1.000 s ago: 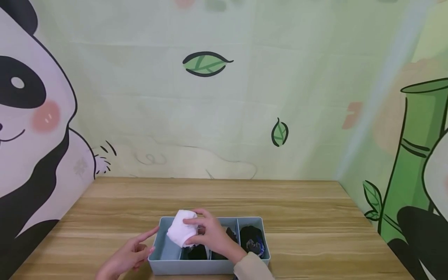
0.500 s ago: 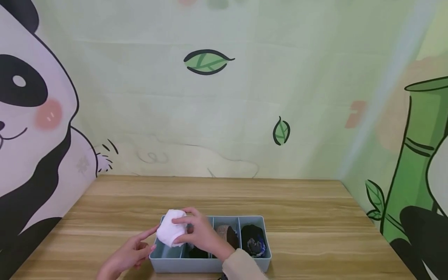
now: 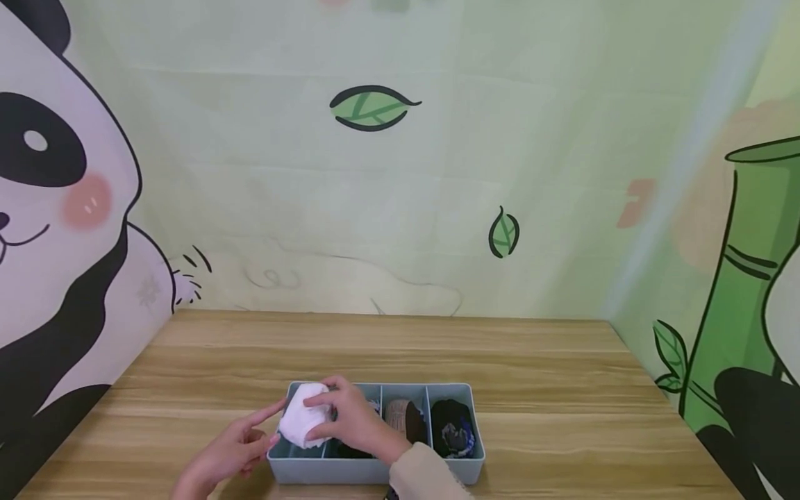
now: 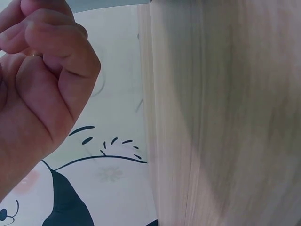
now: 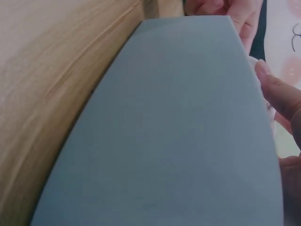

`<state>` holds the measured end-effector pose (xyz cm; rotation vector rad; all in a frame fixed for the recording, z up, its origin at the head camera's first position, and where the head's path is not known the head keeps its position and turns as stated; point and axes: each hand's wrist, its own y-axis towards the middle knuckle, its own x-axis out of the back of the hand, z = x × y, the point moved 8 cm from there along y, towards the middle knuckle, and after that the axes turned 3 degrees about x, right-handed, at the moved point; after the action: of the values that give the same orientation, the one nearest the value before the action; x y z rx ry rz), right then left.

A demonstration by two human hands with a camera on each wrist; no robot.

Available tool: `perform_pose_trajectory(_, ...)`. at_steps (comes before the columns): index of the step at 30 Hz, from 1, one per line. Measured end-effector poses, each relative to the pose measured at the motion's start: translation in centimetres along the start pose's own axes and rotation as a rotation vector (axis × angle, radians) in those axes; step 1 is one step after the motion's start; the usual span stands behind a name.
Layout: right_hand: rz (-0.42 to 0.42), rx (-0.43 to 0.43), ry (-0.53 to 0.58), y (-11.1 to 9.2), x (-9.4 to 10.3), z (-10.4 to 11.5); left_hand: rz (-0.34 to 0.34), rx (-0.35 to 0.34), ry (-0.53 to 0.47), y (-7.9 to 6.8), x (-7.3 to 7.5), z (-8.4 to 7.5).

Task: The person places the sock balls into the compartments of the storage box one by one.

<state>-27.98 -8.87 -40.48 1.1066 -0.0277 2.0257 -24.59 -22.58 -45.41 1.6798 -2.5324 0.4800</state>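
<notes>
A grey-blue divided storage box (image 3: 337, 472) stands near the front of the table. My right hand (image 3: 359, 420) pinches a white balled-up sock (image 3: 298, 417) between thumb and fingers, low in the box's leftmost compartment. At the box's left end, my left hand (image 3: 228, 448) touches the wall with a straight index finger and the thumb; its other fingers curl inward. In the right wrist view the box's front wall covers most of the picture, and the right thumb (image 5: 277, 92) shows past its rim. The left wrist view shows the left hand's folded fingers (image 4: 61, 42).
Other compartments hold a brown-and-black rolled sock (image 3: 406, 419) and a dark bundle with blue patches (image 3: 453, 429). Something dark lies partly hidden under the right forearm. The wooden table (image 3: 531, 389) runs back to a panda-printed backdrop (image 3: 400, 173).
My right hand has carried the white sock left and then down into the leftmost compartment, uncovering the brown-and-black roll. The left hand has stayed at the box's end.
</notes>
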Motion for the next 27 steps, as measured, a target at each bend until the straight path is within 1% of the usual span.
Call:
perform_pose_trajectory(5, 0.02, -0.02, -0.034, 0.1, -0.4, -0.3, 0.001, 0.007, -0.006, 0.1, -0.1, 0.0)
perform_pose_trajectory(8, 0.04, -0.04, -0.038, 0.1, -0.5, -0.4, 0.01, -0.009, -0.007, 0.1, -0.2, -0.1)
perform_pose_trajectory(12, 0.064, -0.078, -0.011, -0.3, -0.3, -0.6, 0.026, -0.046, -0.003, 0.1, -0.4, -0.3)
perform_pose_trajectory(13, 0.064, -0.085, 0.003, -0.3, -0.2, -0.7, 0.026, -0.043, -0.005, 0.1, -0.4, -0.3)
perform_pose_trajectory(15, 0.057, -0.095, 0.031, -0.5, 0.2, -0.8, 0.031, -0.058, 0.003, 0.0, -0.4, -0.4)
perform_pose_trajectory(22, 0.007, -0.068, 0.087, -1.3, 1.8, -1.6, 0.014, -0.039, 0.052, 0.0, -0.4, -0.7)
perform_pose_trajectory(27, -0.039, -0.069, 0.158, -2.2, 3.1, -2.4, -0.001, -0.095, 0.104, 0.0, -0.6, -1.4)
